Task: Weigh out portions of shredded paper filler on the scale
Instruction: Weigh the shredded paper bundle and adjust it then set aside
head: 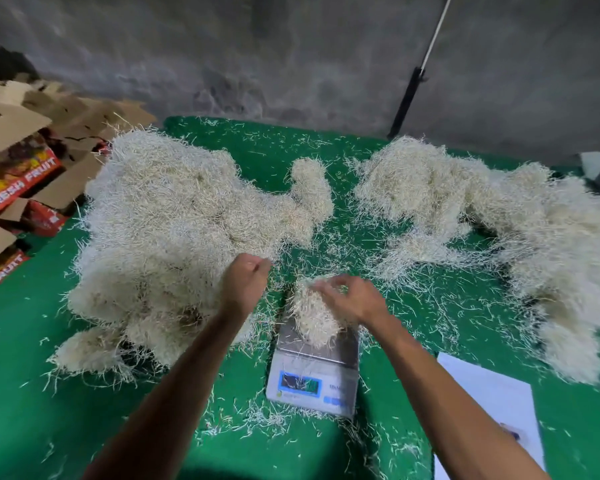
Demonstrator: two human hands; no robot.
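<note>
A small digital scale (314,372) with a steel platform and a lit display stands on the green table cover, near the front middle. On its platform lies a loose clump of pale shredded paper (314,322). My right hand (352,299) rests on top of that clump with its fingers curled into the shreds. My left hand (246,282) hovers at the edge of the big left heap of shredded paper (174,237), its fingertips pinched together on a few strands.
A second long heap of shredded paper (492,237) covers the right side. A white sheet of paper (492,393) lies front right. Red fruit cartons (18,178) are stacked off the table's left edge. Loose strands litter the green cover (49,410).
</note>
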